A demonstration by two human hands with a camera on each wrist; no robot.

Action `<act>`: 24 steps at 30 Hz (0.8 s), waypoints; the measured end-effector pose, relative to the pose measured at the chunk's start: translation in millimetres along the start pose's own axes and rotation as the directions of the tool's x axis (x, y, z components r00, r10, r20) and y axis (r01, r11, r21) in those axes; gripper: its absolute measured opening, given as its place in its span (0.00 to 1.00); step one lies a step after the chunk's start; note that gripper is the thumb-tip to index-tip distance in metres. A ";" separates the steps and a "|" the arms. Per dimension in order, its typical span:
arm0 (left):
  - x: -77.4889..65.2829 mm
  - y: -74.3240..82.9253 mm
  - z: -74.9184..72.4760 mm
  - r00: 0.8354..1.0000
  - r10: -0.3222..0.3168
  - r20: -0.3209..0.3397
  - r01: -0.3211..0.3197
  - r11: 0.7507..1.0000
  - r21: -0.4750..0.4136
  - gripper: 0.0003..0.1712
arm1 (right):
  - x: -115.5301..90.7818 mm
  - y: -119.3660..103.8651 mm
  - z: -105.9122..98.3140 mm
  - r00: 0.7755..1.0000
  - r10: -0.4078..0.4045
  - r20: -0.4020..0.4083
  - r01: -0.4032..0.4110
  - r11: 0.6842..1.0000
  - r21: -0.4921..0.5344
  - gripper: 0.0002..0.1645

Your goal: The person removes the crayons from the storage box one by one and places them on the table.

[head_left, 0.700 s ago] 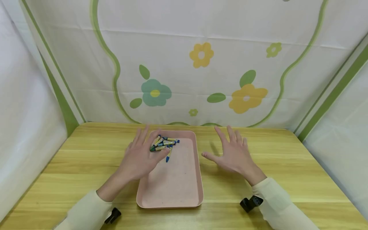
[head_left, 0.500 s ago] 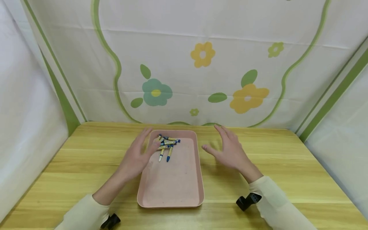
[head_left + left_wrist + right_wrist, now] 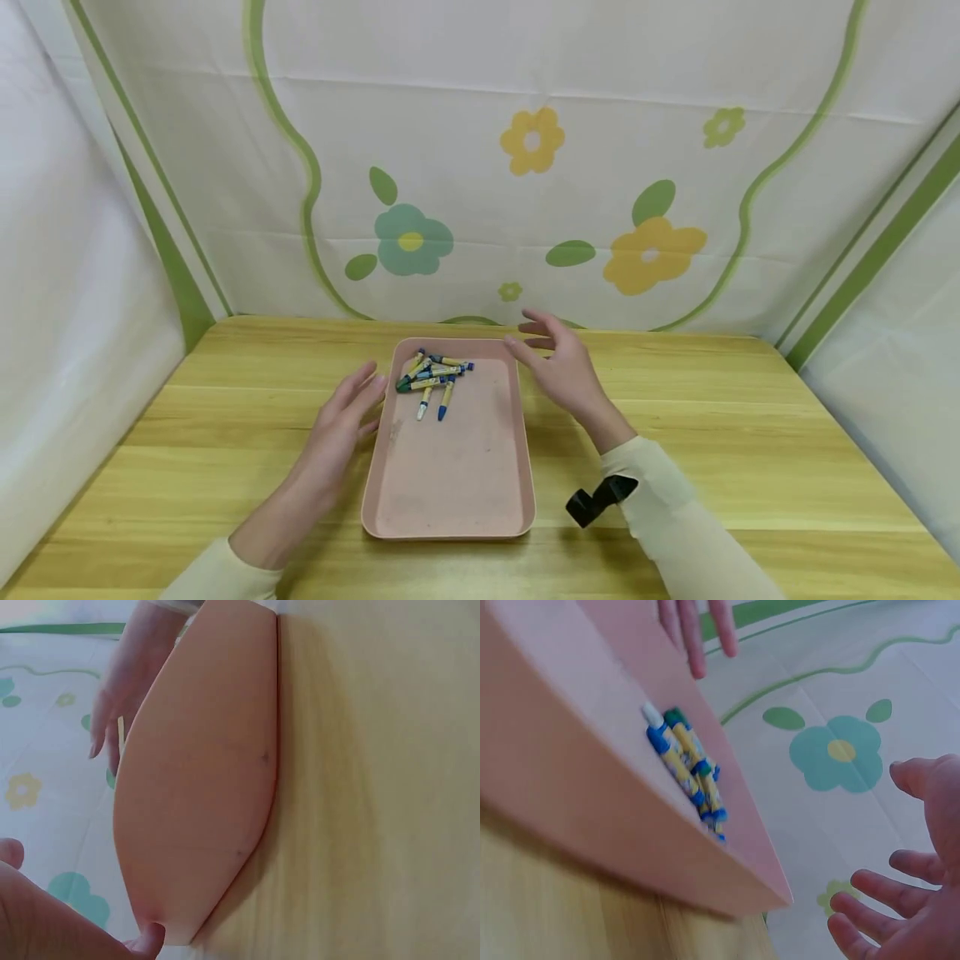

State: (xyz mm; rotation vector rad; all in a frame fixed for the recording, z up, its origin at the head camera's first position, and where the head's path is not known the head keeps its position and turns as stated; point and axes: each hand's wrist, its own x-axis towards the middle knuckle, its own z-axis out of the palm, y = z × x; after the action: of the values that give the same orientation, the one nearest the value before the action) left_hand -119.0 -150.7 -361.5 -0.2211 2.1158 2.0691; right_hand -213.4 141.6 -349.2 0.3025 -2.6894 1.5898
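Note:
A pink rectangular tray point(image 3: 450, 483) stands upright on the wooden table. Several crayons point(image 3: 426, 384) in yellow wrappers with blue bands lie piled at its back left; green, white and blue tips show. My left hand point(image 3: 330, 446) is beside the tray's left wall, fingers loosely bent. In the left wrist view a fingertip point(image 3: 154, 939) is against or very near that wall point(image 3: 202, 757). My right hand point(image 3: 566, 371) is near the back right corner, its fingers spread and holding nothing. The right wrist view shows it point(image 3: 922, 900) apart from the tray.
The wooden table point(image 3: 712, 433) extends on both sides of the tray. A white cloth point(image 3: 465, 167) with printed flowers hangs behind it, with white side panels at left and right. A black wrist camera point(image 3: 600, 497) sits on the right sleeve.
My left hand has come off from over the crayons to the tray's left side, uncovering them. My right hand has moved left to the tray's back right corner.

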 end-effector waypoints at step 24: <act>8.5 -23.2 -9.4 0.995 -0.062 0.079 0.066 0.997 -0.040 0.40 | 29.7 -28.6 74.5 0.999 -0.038 0.002 0.035 0.945 0.325 0.21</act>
State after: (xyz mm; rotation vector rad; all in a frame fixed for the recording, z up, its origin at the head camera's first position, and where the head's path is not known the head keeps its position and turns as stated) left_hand -122.3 -160.6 -385.8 -0.2075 1.9953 2.0534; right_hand -230.7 58.6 -357.6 0.3572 -2.3998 2.0229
